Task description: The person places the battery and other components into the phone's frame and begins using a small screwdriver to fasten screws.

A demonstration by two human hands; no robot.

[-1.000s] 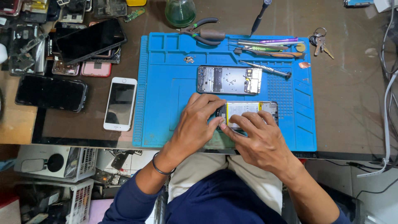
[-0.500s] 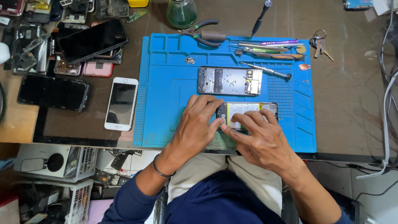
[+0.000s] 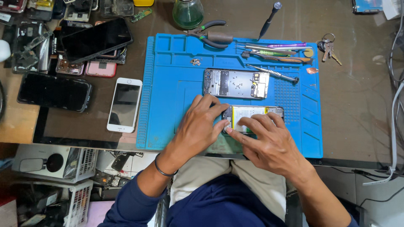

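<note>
Head view: looking straight down on a brown tabletop point(image 3: 362, 105) with a blue work mat point(image 3: 168, 105) at the centre.
Opened phone: an opened phone point(image 3: 256, 114) with a pale battery showing lies flat at the near middle of the mat, long side running left to right, partly covered by both hands.
Left hand: the left hand point(image 3: 198, 130) rests palm down on the mat, fingers bent, its fingertips touching the left end of the opened phone; it presses rather than wraps the phone.
Right hand: the right hand point(image 3: 269, 145) lies over the near edge of the opened phone, fingers spread and curled, index finger pointing left to meet the left hand at the phone's near left corner; it grips nothing fully.
Second chassis: a bare phone frame point(image 3: 235, 83) lies just beyond the opened phone, apart from it.
Tools: pliers point(image 3: 208, 35), a screwdriver point(image 3: 269, 19) and tweezers and picks point(image 3: 273, 52) sit along the far edge of the mat.
Far objects: a green glass flask point(image 3: 188, 12) stands beyond the mat; keys point(image 3: 328, 46) lie to its right.
Left of mat: a white phone point(image 3: 124, 105) lies face up just beside the mat; a black phone point(image 3: 54, 91) and other dark handsets lie farther left.
</note>
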